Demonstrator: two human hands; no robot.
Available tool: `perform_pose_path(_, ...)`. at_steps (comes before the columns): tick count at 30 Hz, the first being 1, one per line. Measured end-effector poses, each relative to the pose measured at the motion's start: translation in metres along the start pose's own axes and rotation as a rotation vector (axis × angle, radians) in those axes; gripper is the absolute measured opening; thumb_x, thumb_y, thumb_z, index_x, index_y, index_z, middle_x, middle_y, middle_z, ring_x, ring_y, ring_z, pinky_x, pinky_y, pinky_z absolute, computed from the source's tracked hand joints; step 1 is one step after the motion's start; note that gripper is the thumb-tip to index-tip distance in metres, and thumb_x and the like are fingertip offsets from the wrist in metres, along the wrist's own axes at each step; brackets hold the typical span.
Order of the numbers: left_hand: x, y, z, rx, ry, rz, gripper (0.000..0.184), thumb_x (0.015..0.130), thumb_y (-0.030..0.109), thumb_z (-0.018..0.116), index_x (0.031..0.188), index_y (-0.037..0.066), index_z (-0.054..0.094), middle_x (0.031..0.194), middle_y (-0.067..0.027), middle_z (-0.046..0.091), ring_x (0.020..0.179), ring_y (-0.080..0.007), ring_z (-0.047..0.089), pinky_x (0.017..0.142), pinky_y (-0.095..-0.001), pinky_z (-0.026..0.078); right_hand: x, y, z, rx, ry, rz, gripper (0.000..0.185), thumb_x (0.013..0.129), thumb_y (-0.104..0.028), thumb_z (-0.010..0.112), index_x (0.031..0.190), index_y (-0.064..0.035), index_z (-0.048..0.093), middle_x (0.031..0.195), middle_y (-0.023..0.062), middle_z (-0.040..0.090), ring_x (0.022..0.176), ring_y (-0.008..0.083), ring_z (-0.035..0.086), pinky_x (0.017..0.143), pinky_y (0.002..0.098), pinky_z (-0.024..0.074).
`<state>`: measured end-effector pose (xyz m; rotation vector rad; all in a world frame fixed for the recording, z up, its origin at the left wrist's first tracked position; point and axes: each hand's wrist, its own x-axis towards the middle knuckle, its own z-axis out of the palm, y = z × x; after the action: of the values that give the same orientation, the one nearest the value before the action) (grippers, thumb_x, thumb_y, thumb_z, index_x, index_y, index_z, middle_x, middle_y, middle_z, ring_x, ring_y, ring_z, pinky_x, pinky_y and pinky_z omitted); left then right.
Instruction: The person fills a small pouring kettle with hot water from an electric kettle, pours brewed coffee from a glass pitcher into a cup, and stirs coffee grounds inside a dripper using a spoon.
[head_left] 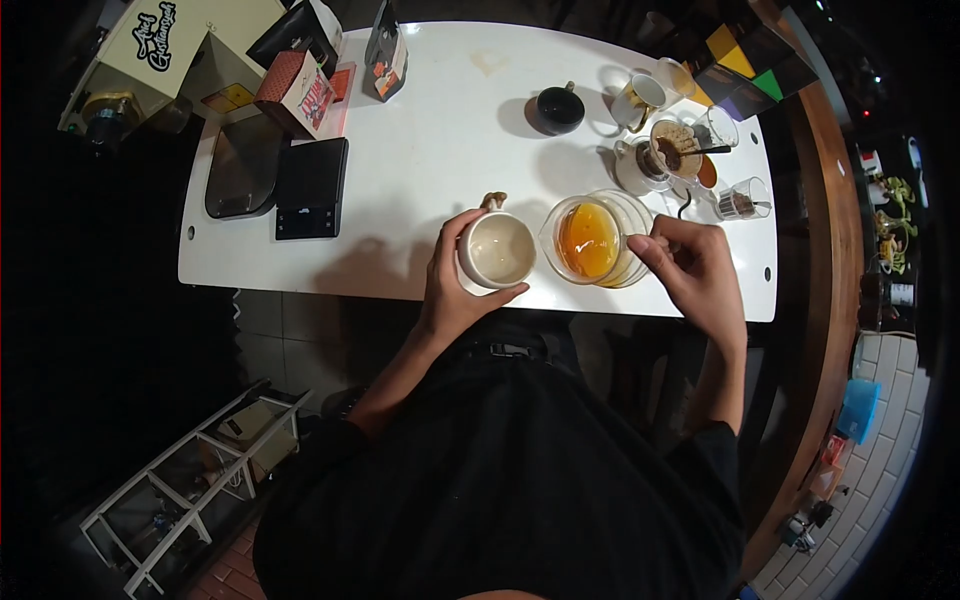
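My left hand (452, 275) is wrapped round a small pale cup (499, 250), whose brown handle points away from me. The cup's inside shows no dark drink, only its pale wall and bottom. In my right hand (692, 262) is the handle of a glass server (585, 240) with amber liquid in it. The server tilts toward the cup, its rim close to the cup's right side. No stream of liquid shows between them. Both vessels are over the front edge of the white table (420, 150).
Right of centre stand a black cup (559, 110), a white mug (638, 101), a coffee dripper (673, 148) with wet grounds, and several glasses, one (745, 199) near the right edge. At left lie a black scale (312, 190), a dark tray (243, 168) and a red box (297, 97).
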<state>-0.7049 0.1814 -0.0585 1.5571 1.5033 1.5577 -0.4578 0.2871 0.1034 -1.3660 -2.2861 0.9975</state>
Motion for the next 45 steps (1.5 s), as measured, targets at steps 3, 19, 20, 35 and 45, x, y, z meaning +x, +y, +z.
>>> perform_pose_path(3, 0.0, 0.009, 0.001, 0.047, -0.025, 0.024, 0.096, 0.062, 0.018, 0.099, 0.141, 0.005, 0.045, 0.133, -0.0171, 0.058, 0.123, -0.032, 0.061, 0.105, -0.0416, 0.05, 0.002, -0.023, -0.004, -0.086, 0.004, -0.073, 0.045, 0.096, -0.031, 0.074, 0.069, 0.0005, 0.056, 0.058, 0.002, 0.043, 0.054, 0.0094, 0.037, 0.051, 0.0305, 0.0284)
perform_pose_path(19, -0.008, 0.017, -0.004, -0.066, -0.002, 0.021, 0.101, 0.062, 0.019, 0.099, 0.144, 0.006, 0.041, 0.138, -0.017, 0.054, 0.126, -0.0326, 0.058, 0.106, -0.0415, 0.049, 0.015, -0.077, -0.01, -0.343, -0.159, -0.268, 0.03, 0.094, -0.03, 0.075, 0.096, -0.0001, 0.08, 0.092, 0.0143, 0.079, 0.076, 0.0236, 0.076, 0.071, 0.029, 0.0608)
perform_pose_path(20, -0.008, 0.017, -0.005, -0.055, 0.003, 0.029, 0.101, 0.062, 0.019, 0.098, 0.144, 0.005, 0.041, 0.137, -0.0171, 0.054, 0.126, -0.0326, 0.058, 0.106, -0.0415, 0.049, 0.016, -0.078, -0.009, -0.342, -0.164, -0.27, 0.03, 0.094, -0.03, 0.075, 0.096, -0.0001, 0.08, 0.092, 0.0143, 0.079, 0.076, 0.0236, 0.076, 0.071, 0.0289, 0.0608)
perform_pose_path(35, -0.007, 0.016, -0.013, -0.054, 0.016, 0.043, 0.1, 0.065, 0.02, 0.098, 0.144, 0.003, 0.04, 0.136, -0.0185, 0.055, 0.126, -0.0332, 0.059, 0.106, -0.0418, 0.049, 0.024, -0.089, -0.003, -0.394, -0.137, -0.362, 0.031, 0.094, -0.03, 0.076, 0.095, 0.0003, 0.08, 0.088, 0.0147, 0.078, 0.072, 0.0238, 0.075, 0.069, 0.0289, 0.0594)
perform_pose_path(45, -0.001, 0.018, -0.014, -0.06, 0.021, 0.07, 0.1, 0.065, 0.021, 0.098, 0.143, 0.001, 0.039, 0.136, -0.0189, 0.054, 0.126, -0.0329, 0.059, 0.106, -0.0416, 0.049, 0.023, -0.095, -0.002, -0.442, -0.073, -0.504, 0.028, 0.09, -0.023, 0.078, 0.083, 0.0027, 0.072, 0.07, 0.0135, 0.064, 0.063, 0.0269, 0.065, 0.059, 0.0365, 0.0508)
